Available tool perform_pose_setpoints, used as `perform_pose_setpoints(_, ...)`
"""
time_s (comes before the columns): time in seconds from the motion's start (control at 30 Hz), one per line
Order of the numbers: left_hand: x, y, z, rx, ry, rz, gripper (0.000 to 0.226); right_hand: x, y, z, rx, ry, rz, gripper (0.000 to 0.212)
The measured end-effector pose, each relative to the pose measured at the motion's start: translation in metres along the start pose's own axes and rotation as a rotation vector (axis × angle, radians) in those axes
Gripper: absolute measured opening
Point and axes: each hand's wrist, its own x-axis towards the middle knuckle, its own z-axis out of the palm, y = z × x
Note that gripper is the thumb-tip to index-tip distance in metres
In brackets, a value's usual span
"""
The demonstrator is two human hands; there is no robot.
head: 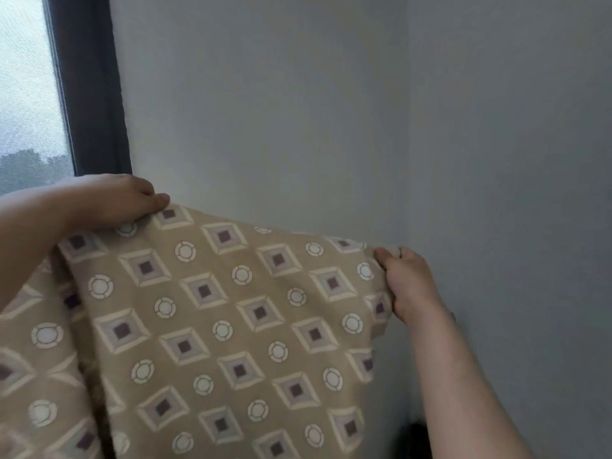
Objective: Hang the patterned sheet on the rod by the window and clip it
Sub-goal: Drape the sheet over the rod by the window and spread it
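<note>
**Patterned sheet held up, no rod in sight yet**

Patterned sheet [212, 319] hangs nearest me, stretched between my two hands and drooping below the frame. It is a thin tan woven cloth printed with nested diamonds, dark purple squares at their centres, and pale ringed circles between. It folds softly at the lower left, so it looks limp and light.

My left hand [122, 200] pinches the top edge near the window side, thumb on the front face. My right hand [405, 279] grips the opposite end lower down, fingers curled round a bunched corner. The hands are well apart, and the top edge slopes down towards the right.

Beyond the cloth stands the plain matt wall [331, 111], and at far left the dark window frame [89, 94] with hazy mesh-covered glass.

I cannot see the rod or any clip. My worry is the slope: thrown over like this, I judge the sheet would hang crooked and slide off its lower end before I can clip it.
</note>
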Motion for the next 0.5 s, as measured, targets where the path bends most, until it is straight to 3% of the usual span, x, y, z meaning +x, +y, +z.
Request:
perform_pose_setpoints(0.07,0.000,0.004,-0.004,-0.033,0.018,0.042,0.035,0.004,0.019,-0.004,-0.043,0.031,0.018,0.018)
perform_pose_setpoints(0.17,-0.004,0.010,-0.008,-0.072,0.004,0.062,0.039,0.005,0.031,-0.014,0.167,0.081,0.129,0.015)
perform_pose_setpoints(0.3,-0.008,0.019,-0.010,-0.093,-0.002,0.064,0.041,0.008,0.037,-0.023,0.206,0.222,0.092,0.007)
perform_pose_setpoints(0.4,-0.009,0.012,-0.011,-0.063,-0.004,0.068,0.036,-0.006,0.021,-0.025,0.405,-0.022,0.084,0.010)
perform_pose_setpoints(0.5,-0.010,0.007,-0.011,-0.066,0.005,0.065,0.031,-0.033,-0.006,-0.019,0.892,-0.536,0.177,0.014)
